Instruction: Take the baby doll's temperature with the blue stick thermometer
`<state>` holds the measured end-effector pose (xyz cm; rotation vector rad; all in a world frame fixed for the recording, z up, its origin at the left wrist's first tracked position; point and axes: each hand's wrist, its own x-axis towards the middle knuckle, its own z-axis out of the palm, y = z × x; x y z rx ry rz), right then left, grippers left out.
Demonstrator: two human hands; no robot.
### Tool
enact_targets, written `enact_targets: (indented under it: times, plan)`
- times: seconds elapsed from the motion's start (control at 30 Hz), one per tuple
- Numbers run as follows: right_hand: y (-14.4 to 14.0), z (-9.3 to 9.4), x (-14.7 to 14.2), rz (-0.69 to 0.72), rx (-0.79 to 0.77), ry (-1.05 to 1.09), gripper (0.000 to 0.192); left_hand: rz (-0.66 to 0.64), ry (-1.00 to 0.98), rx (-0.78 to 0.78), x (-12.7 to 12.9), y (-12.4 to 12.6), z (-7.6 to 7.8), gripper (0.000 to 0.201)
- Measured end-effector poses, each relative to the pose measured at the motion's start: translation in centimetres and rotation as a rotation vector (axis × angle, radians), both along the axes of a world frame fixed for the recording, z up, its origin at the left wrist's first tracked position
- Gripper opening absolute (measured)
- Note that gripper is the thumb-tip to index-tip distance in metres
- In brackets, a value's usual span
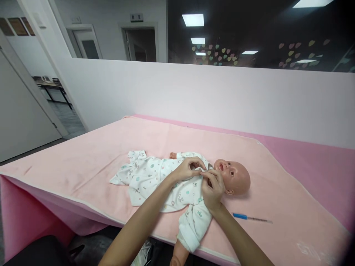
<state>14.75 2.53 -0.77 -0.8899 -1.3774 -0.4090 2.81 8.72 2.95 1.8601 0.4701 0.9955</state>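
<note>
A baby doll lies on its back on a pink blanket, head to the right. It wears a white patterned romper. My left hand and my right hand meet at the romper's collar just below the doll's chin, each pinching the fabric there. One sleeved doll arm hangs over the table's near edge.
A blue-capped syringe lies on the blanket to the right of my right forearm. A white partition wall runs behind the table, with dark glass above. An open doorway is at far left.
</note>
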Motion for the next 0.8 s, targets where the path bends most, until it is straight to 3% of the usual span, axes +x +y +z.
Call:
enact_targets:
  times: [0.3, 0.5, 0.8]
  plan:
    - [0.12, 0.30, 0.12, -0.002, -0.080, -0.009, 0.027, -0.003, -0.080, -0.014, 0.07, 0.12, 0.02, 0.019]
    - [0.42, -0.02, 0.17, 0.013, -0.065, -0.049, 0.029, 0.032, 0.003, -0.084, -0.05, -0.26, 0.39, 0.020]
    - [0.39, 0.14, 0.10, 0.038, -0.059, -0.064, 0.030, 0.068, 0.007, -0.065, 0.04, -0.14, 0.24, 0.025]
